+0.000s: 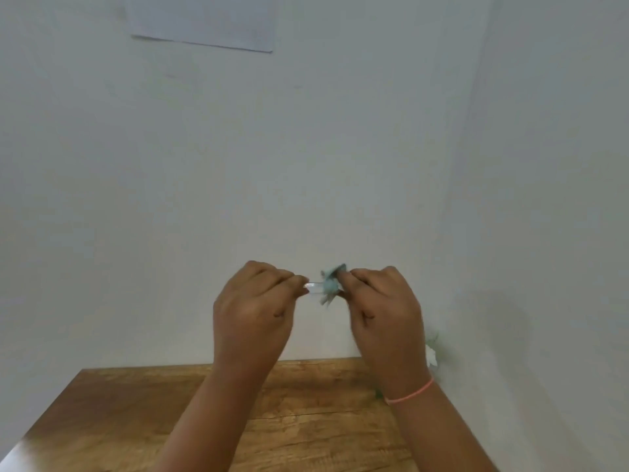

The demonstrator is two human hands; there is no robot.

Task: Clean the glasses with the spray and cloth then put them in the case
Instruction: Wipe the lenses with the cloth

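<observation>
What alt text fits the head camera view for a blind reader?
The left hand pinches clear glasses while the right hand holds a teal cloth against them, both raised above a wooden table by a white wall.

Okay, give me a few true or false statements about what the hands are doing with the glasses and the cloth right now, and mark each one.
1. The right hand pinches the cloth. True.
2. The glasses lie on the wooden table. False: they are held up in the air, above the table, between the two hands.
3. The left hand grips one end of the glasses. True.
4. The pink band is on the left wrist. False: it is on the right wrist.
</observation>
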